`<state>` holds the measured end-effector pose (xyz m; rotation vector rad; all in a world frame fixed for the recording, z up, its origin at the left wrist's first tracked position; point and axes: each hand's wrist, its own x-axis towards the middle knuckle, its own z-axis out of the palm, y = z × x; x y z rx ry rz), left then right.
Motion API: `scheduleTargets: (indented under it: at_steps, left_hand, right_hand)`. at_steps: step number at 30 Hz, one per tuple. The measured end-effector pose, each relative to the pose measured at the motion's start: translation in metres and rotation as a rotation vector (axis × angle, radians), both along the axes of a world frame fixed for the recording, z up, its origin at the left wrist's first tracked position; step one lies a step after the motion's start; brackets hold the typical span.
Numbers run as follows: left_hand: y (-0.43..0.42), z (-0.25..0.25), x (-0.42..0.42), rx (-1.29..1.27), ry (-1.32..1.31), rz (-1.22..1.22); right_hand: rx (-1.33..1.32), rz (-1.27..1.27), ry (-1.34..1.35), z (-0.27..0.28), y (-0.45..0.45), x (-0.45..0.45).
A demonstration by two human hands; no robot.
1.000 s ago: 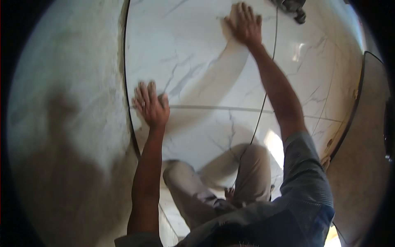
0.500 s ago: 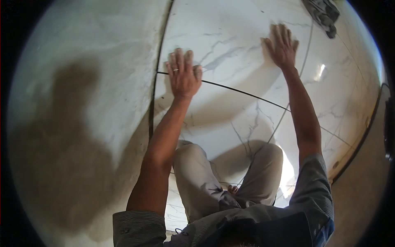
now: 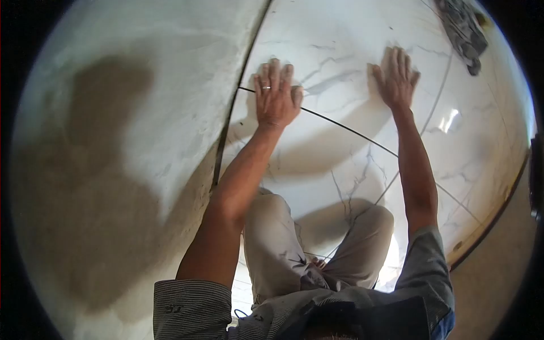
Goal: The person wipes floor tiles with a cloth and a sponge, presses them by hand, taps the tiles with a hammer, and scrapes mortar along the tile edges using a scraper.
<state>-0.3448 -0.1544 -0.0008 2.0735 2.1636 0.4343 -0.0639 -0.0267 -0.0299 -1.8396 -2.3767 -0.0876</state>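
Observation:
A white floor tile (image 3: 334, 68) with grey veins lies before me, and both palms face down on it. My left hand (image 3: 277, 99), with a ring on one finger, rests at the tile's near left corner, across the dark joint (image 3: 345, 131) to the nearer tile (image 3: 317, 164). Its fingers are spread and it holds nothing. Farther right, my right hand (image 3: 396, 82) lies flat with fingers apart, near the tile's right-hand joint. Whether each palm presses fully down is hidden from above.
A plain grey wall (image 3: 175, 73) with my shadow on it rises along the left edge of the tiles. A crumpled dark cloth (image 3: 464, 37) lies at the upper right. My bent knees (image 3: 269, 212) are close to the nearer tile.
The view has shifted, so the tiles and cloth appear farther right and the cloth lower. My left hand has shifted slightly across the tile joint; both hands stay spread.

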Motion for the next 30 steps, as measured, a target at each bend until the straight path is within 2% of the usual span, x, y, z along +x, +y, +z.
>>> scheduleTargets:
  at_steps: [1, 7, 11, 12, 14, 15, 17, 19, 22, 25, 30]
  left_hand:
    - [0.0, -0.004, -0.001, 0.079, -0.008, -0.017]
    - [0.003, -0.008, 0.004, 0.086, 0.083, -0.051]
    - [0.002, -0.009, 0.005, 0.035, 0.15, -0.031]
    - [0.004, -0.012, 0.005, 0.028, 0.146, -0.05]
    - [-0.001, -0.014, 0.002, 0.038, 0.127, -0.039]
    - [-0.005, -0.015, 0.0, 0.016, 0.126, -0.049]
    - [0.0, -0.018, 0.001, 0.041, 0.142, -0.04]
    - [-0.001, -0.019, 0.0, 0.028, 0.128, -0.04]
    - [0.0, -0.017, 0.001, 0.017, 0.133, -0.032]
    - [0.0, -0.02, -0.001, 0.025, 0.149, -0.047]
    - [-0.005, -0.016, -0.001, 0.013, 0.149, -0.051]
  right_hand:
    - [0.061, 0.026, 0.014, -0.002, 0.002, 0.007]
    - [0.021, -0.043, 0.015, 0.012, -0.002, 0.007]
    - [0.018, -0.084, 0.125, 0.022, -0.007, 0.007]
    - [0.011, -0.103, 0.121, 0.023, -0.007, 0.013]
    - [-0.127, 0.015, 0.117, 0.024, -0.002, 0.026]
    - [-0.197, 0.086, 0.245, 0.027, -0.001, 0.047]
    - [-0.17, 0.064, 0.314, 0.036, -0.013, 0.093]
    - [-0.179, 0.035, 0.177, 0.045, -0.035, 0.142]
    - [-0.229, -0.062, 0.107, 0.054, -0.077, 0.175]
    - [-0.262, -0.142, 0.083, 0.054, -0.101, 0.169]
    - [-0.214, -0.116, 0.108, 0.035, -0.098, 0.13]
